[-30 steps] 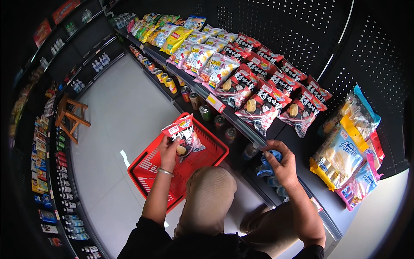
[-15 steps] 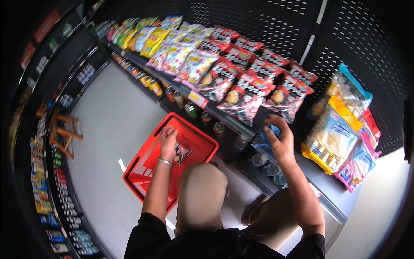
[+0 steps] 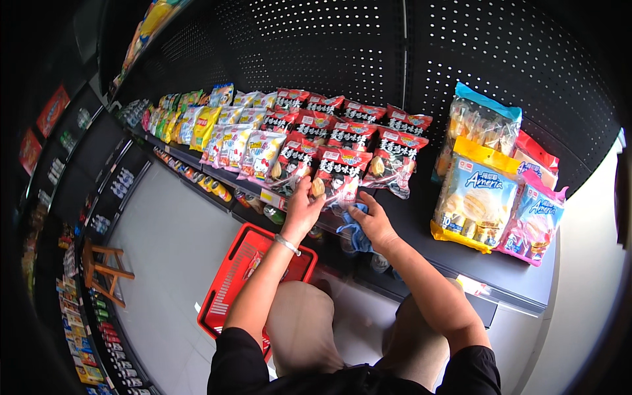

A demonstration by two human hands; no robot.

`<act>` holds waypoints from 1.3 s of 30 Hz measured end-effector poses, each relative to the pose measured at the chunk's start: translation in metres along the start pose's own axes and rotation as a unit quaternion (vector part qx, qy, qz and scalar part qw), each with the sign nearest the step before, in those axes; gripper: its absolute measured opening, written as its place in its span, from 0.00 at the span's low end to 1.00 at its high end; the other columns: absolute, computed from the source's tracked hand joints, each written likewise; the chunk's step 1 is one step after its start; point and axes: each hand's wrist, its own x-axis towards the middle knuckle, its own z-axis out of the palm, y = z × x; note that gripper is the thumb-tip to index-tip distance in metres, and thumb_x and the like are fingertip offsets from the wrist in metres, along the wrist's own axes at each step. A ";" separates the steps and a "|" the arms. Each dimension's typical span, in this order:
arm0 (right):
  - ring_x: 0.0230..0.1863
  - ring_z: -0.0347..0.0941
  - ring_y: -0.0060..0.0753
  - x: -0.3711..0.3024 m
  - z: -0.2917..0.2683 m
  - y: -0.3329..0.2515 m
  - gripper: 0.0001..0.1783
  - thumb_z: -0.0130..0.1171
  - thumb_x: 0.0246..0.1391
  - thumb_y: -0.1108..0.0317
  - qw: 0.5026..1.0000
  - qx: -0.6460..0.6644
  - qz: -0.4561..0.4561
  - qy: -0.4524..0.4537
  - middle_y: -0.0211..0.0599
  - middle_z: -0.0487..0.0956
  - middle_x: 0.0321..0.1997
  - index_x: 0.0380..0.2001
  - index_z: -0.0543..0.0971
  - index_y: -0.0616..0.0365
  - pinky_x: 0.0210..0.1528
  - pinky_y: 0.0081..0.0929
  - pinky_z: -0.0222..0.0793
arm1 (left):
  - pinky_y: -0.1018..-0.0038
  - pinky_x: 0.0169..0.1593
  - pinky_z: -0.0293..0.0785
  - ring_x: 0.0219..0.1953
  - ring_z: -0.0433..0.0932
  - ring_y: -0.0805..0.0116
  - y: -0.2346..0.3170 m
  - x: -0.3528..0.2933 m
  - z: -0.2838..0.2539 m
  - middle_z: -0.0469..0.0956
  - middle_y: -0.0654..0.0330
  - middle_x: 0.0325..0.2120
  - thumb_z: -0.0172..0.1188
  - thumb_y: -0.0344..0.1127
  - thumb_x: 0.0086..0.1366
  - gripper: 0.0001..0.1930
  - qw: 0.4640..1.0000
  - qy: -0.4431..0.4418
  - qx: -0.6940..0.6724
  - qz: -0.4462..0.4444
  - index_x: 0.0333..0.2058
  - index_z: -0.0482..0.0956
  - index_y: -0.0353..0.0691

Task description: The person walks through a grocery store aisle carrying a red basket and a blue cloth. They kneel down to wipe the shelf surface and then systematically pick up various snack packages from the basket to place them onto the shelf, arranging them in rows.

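Left hand, half-curled, is at the near left edge of a red-black bag; grip cannot be told. Right hand, fingers bent, holds a blue cloth.

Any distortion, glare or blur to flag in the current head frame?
Head view: the left shelves bow along the dark fisheye rim, dim and soft; the pale surface at right is bright; the red-and-black snack bags look fairly sharp, as do the left hand and right hand.

Basket was red, slot-patterned. Right of it, cloth was blue, snack bag red-and-black, large pack pale blue with yellow ends.
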 end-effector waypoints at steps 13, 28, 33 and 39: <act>0.49 0.77 0.46 -0.012 -0.007 -0.007 0.28 0.64 0.55 0.62 0.954 -0.237 -0.177 0.049 0.51 0.80 0.45 0.55 0.70 0.65 0.53 0.35 0.71 | 0.77 0.47 0.73 0.43 0.75 0.78 0.074 -0.017 -0.008 0.79 0.63 0.42 0.64 0.36 0.65 0.18 0.961 0.004 -0.275 -0.031 0.49 0.74 0.33; 0.43 0.74 0.25 -0.037 0.000 -0.015 0.22 0.61 0.57 0.73 0.961 -0.204 -0.175 -0.056 0.38 0.80 0.41 0.54 0.70 0.63 0.48 0.25 0.71 | 0.78 0.44 0.74 0.37 0.77 0.78 -0.053 -0.127 -0.120 0.80 0.64 0.38 0.61 0.34 0.67 0.12 0.939 0.291 -0.162 -0.091 0.44 0.78 0.34; 0.41 0.73 0.23 -0.035 0.000 -0.020 0.22 0.61 0.58 0.72 0.955 -0.232 -0.176 -0.055 0.38 0.80 0.41 0.54 0.70 0.65 0.48 0.23 0.71 | 0.72 0.52 0.71 0.47 0.74 0.71 -0.120 -0.170 -0.143 0.78 0.56 0.46 0.62 0.44 0.66 0.22 0.938 0.272 -0.055 -0.209 0.51 0.74 0.34; 0.43 0.72 0.22 -0.034 -0.006 -0.020 0.22 0.60 0.58 0.71 0.958 -0.225 -0.174 -0.029 0.37 0.78 0.43 0.54 0.70 0.66 0.50 0.22 0.69 | 0.71 0.51 0.71 0.48 0.74 0.67 -0.152 -0.194 -0.143 0.77 0.54 0.45 0.64 0.45 0.64 0.25 0.860 0.375 -0.024 -0.346 0.52 0.72 0.32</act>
